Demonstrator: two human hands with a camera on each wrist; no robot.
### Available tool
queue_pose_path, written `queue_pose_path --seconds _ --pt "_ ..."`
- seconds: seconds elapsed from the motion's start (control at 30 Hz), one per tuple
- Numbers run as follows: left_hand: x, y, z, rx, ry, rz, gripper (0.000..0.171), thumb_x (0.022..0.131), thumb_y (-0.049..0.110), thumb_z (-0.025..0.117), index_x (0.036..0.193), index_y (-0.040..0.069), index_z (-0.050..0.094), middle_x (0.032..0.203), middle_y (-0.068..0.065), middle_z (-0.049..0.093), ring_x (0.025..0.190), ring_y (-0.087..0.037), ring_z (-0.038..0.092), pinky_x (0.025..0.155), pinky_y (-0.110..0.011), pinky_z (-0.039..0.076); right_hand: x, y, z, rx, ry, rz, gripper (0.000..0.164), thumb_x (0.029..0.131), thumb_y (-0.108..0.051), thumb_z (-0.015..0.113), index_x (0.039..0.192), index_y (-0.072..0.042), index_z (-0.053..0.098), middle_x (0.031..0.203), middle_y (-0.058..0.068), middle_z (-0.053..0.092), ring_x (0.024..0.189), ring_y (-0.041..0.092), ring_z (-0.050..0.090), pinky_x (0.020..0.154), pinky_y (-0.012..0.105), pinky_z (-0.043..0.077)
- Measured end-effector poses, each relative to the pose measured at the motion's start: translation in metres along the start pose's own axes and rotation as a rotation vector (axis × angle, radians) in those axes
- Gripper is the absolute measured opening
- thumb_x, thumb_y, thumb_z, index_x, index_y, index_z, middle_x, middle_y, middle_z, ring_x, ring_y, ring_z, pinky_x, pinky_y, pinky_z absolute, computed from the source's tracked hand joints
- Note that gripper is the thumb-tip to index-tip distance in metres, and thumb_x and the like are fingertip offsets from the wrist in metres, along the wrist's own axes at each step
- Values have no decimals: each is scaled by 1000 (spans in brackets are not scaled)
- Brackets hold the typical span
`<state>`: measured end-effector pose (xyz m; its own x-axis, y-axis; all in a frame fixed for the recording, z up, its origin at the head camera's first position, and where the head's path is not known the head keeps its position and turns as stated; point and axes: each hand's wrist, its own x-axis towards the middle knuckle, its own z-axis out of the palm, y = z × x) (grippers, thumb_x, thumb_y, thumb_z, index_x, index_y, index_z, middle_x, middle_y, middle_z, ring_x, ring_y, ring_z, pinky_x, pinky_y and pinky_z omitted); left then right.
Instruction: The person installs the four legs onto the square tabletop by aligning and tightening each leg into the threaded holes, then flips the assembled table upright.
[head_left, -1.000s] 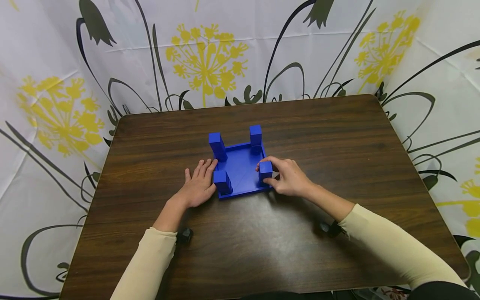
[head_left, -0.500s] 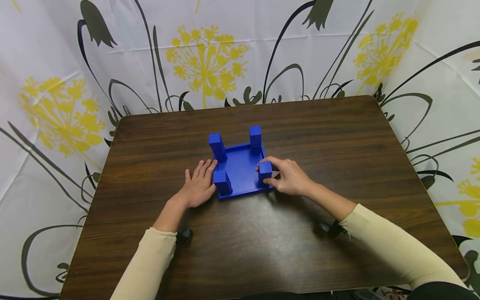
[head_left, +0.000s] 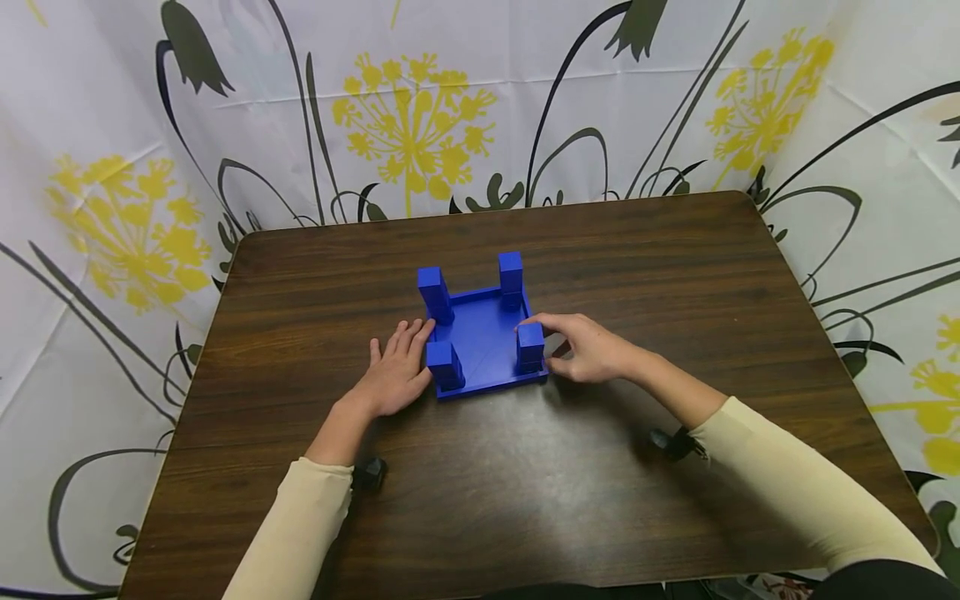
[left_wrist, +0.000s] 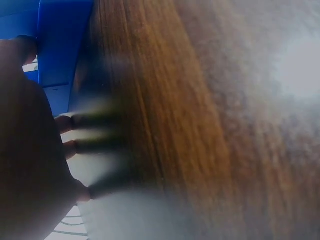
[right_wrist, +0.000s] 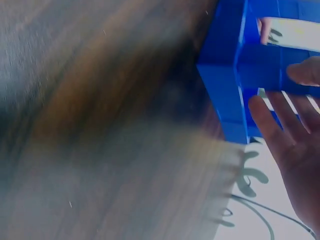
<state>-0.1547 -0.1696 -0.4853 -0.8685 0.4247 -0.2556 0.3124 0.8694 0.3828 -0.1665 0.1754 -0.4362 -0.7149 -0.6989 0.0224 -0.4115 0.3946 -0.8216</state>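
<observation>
A shallow blue square tabletop with a raised rim lies on the wooden table, a square leg standing up at each corner. My left hand rests with straight, spread fingers along its left edge, beside the near left leg. At the near right leg my right hand lies with finger and thumb spread apart, the index fingertip close behind the leg. In the right wrist view, the thumb is off the leg and the fingers are loose. The far left leg and far right leg stand untouched.
The brown wooden table reaches to a patterned white curtain at the back and sides. A dark wrist device is by the left cuff, another device by the right.
My right thumb and fingers have loosened from the near right leg, and the hand has shifted slightly right. The left hand and the blue piece stay where they were.
</observation>
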Motion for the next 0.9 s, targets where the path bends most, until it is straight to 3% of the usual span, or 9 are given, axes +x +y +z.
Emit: queue_pose_path --seconds 0.17,0.33,0.47,0.6,0.73,0.9 --pt "-1 -1 -1 -1 38 21 73 98 35 42 159 23 3 163 -14 9 149 -35 0 106 -72 -1 -2 8 -12 -124 35 -16 58 82 13 53 135 -11 57 129 6 61 114 22 59 79 36 54" --pt "-2 -3 -3 -13 75 55 71 98 34 44 159 26 9 161 -14 15 148 -36 4 106 -73 3 -1 19 -18 -334 79 -28 46 88 6 58 129 -14 62 125 1 62 108 20 62 78 39 52" --pt "-4 -4 -3 -20 95 92 62 100 30 44 157 31 19 159 -13 21 148 -38 8 106 -73 6 4 31 -16 -521 97 -130 40 89 2 61 125 -14 64 124 0 62 100 17 64 74 39 53" --pt "-4 -4 -3 4 104 120 50 105 32 38 154 36 31 157 -15 25 147 -40 11 106 -73 9 12 45 -10 -654 104 -259 36 91 -1 61 126 -12 64 128 5 60 108 18 63 71 37 56" --pt "-4 -4 -4 53 111 127 45 106 36 37 151 36 38 155 -16 29 146 -40 16 107 -71 15 18 53 -7 -750 52 -276 47 89 1 64 134 -13 59 140 7 53 121 21 56 69 35 56" --pt "-2 -3 -8 138 152 165 42 104 31 39 146 30 46 149 -17 38 142 -40 27 105 -67 25 26 53 -8 -860 -14 -266 66 79 9 69 139 -14 56 145 6 48 120 22 55 64 34 54"
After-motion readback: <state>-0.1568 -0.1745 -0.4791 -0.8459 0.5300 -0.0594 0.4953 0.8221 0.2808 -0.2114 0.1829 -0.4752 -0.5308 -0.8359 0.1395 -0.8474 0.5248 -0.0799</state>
